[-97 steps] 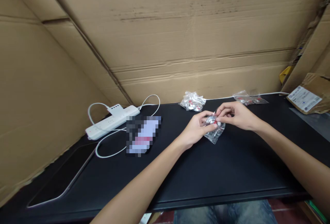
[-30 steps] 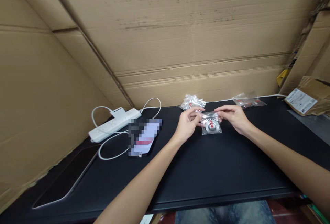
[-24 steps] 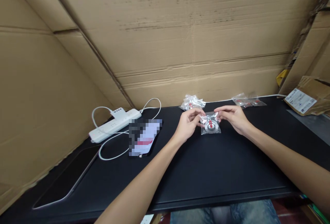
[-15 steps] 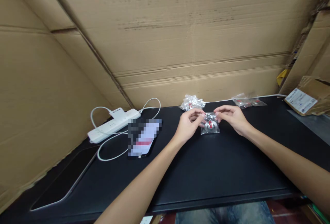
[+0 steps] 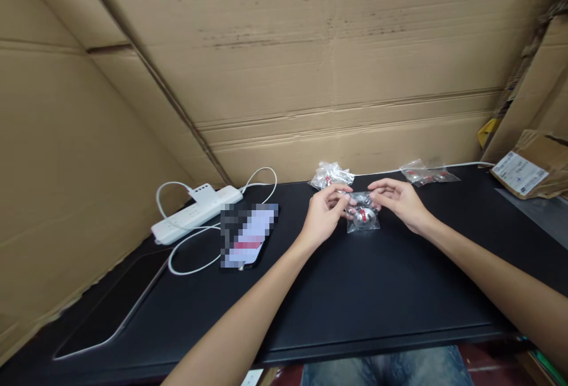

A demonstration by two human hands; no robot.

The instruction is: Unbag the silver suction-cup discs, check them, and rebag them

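Observation:
Between my two hands hangs a small clear plastic bag with a round, silvery part in it, marked by a red strip. My left hand pinches the bag's upper left side between thumb and fingers. At the upper right side my right hand pinches it too. The bag's top is partly hidden by the fingertips. Just behind my left hand lies a heap of crumpled clear bags with red marks. More clear bags with small parts rest farther back on the right.
A white power strip with looping white cables lies left on the black table. Beside it is a phone with a blurred-out screen. A dark flat panel lies front left. An opened cardboard package stands right; cardboard walls enclose the table.
Both hands keep their pinch on the plastic bag, with the fingers shifting slightly at its top. The bag's lower part has tilted a little. Other things stay in place.

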